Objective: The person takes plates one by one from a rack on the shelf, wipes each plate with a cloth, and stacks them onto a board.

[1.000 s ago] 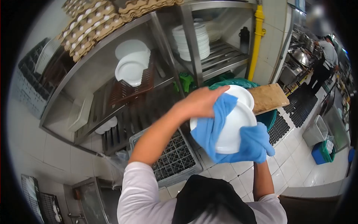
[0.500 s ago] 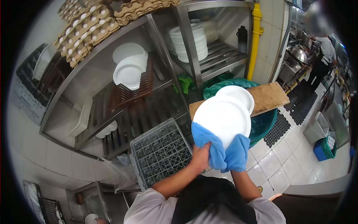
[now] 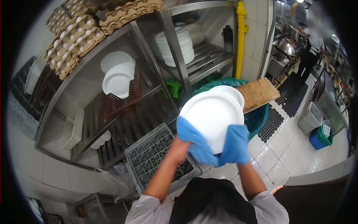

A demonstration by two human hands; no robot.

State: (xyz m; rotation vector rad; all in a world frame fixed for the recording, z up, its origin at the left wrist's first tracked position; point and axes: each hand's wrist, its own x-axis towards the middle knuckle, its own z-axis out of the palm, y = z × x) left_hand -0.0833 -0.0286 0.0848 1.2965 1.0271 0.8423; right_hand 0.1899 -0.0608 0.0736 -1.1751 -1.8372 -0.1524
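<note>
A large white plate (image 3: 212, 115) is held in front of me, its face turned up toward the camera. A blue cloth (image 3: 199, 147) wraps its lower edge on both sides. My left hand (image 3: 179, 149), blurred, is closed on the plate's left edge through the cloth. My right hand (image 3: 238, 147) is covered by the cloth and grips the plate's lower right side; its fingers are hidden. Beyond the held plate, another white plate (image 3: 231, 93) partly shows above the wooden board (image 3: 260, 95).
A grey glass rack (image 3: 143, 156) stands left of my hands. Green-lined bin (image 3: 259, 125) lies under the board. Steel shelves hold a plate stack (image 3: 175, 48) and a brown dish rack (image 3: 125, 100) with plates. Egg trays (image 3: 74, 41) sit on top. A person (image 3: 311, 48) stands far right.
The view has shifted, moving the shelves left in the picture. Both hands have shifted around the held plate with the cloth, and the plate has turned slightly.
</note>
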